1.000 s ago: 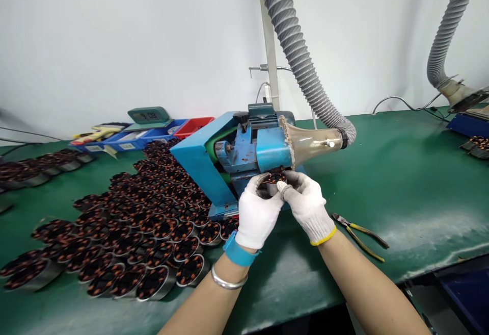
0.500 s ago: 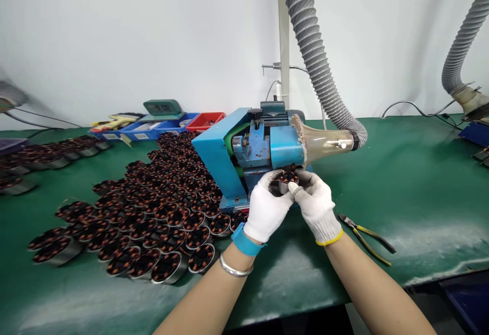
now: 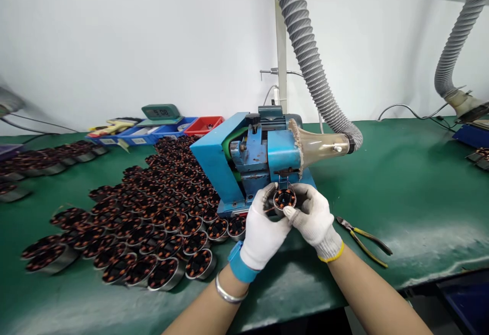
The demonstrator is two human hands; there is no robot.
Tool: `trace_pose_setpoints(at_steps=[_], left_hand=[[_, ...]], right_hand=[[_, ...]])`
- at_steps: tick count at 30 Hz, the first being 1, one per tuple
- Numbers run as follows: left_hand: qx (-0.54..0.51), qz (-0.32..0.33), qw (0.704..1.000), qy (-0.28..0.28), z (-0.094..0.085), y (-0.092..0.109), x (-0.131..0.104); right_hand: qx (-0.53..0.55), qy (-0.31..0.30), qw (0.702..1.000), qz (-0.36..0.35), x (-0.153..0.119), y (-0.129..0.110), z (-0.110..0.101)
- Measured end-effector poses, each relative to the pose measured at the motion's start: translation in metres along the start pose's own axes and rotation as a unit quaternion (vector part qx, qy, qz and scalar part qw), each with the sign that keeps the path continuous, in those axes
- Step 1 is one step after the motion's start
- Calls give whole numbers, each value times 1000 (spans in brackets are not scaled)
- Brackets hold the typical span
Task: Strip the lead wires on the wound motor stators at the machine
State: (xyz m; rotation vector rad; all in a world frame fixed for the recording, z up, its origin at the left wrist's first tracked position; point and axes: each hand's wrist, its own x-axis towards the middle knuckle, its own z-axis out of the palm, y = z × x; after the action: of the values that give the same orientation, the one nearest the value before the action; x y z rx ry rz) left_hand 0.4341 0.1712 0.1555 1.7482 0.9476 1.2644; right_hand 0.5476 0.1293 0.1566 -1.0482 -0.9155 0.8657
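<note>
Both gloved hands grip one motor stator [image 3: 284,200], a metal ring with copper windings and a dark centre. My left hand [image 3: 265,228] is closed on its left side, and my right hand [image 3: 313,215] closes on its right, thumb at the near rim. Thin wires rise from the stator's far side toward the front opening of a blue belt-driven machine [image 3: 284,149]. Whether the wire ends touch the machine I cannot tell. Left of the machine, many similar stators [image 3: 164,246] stand packed together on the green bench [image 3: 412,192].
Yellow-handled pliers [image 3: 364,240] lie right of my right hand. A grey duct hose [image 3: 305,39] joins a clear funnel [image 3: 323,143] on the machine. Behind the stators are blue bins [image 3: 139,140], a red bin [image 3: 204,125] and a digital clock [image 3: 160,112]. Another hose [image 3: 454,54] hangs far right.
Both hands have drawn the stator back from the machine's opening, toward me. Its wires now show between it and the machine. The camera view has shifted slightly.
</note>
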Motion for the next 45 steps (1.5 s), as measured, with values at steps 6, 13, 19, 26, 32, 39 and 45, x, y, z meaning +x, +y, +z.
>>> trace_pose_setpoints(at_steps=[6, 13, 19, 26, 32, 39, 45], left_hand=[[41, 6, 999, -31, 1, 0, -5], [5, -54, 998, 8, -1, -2, 0], [-72, -113, 991, 0, 3, 1, 10], [-106, -136, 985, 5, 6, 8, 26], [-80, -121, 989, 29, 9, 12, 29], [-73, -116, 990, 31, 13, 10, 28], [-65, -95, 993, 18, 13, 4, 27]], right_hand=[[14, 79, 994, 69, 9, -3, -7], [55, 177, 976, 117, 20, -2, -19], [-10, -27, 993, 116, 8, 9, 4], [6, -6, 998, 61, 24, 6, 9], [38, -8, 997, 64, 28, 1, 11], [66, -1, 994, 82, 27, 1, 10], [75, 22, 993, 88, 25, 7, 12]])
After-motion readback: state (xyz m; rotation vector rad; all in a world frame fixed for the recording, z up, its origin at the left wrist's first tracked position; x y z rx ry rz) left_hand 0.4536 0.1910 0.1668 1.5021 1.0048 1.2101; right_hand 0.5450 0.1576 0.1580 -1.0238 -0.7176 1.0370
